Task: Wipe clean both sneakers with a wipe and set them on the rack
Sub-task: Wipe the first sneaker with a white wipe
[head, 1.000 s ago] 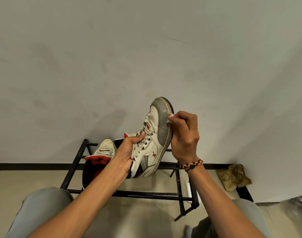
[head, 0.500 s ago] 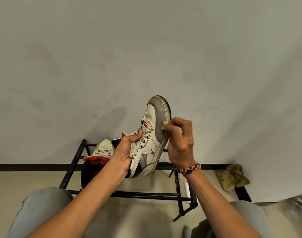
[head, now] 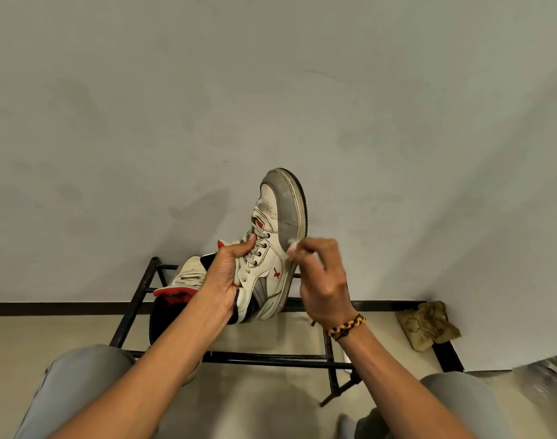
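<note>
Slid the wipe (head: 292, 248) down the sneaker (head: 272, 248) sole edge, pinched in right hand (head: 323, 286); left hand (head: 224, 274) gripped laces, so mid-clean, second sneaker (head: 182, 289) already racked

The held sneaker (head: 272, 251) looks like smooth white leather, scuffed and dull, with a matt grey suede-like toe band, a rubbery sole edge and woven laces. The wipe (head: 292, 248) is soft, white and crumpled. The rack (head: 264, 358) is matt black metal bar. The wall (head: 270, 90) is flat, matt and smudged. A rag (head: 427, 324) of coarse tan cloth lies crumpled.
</note>
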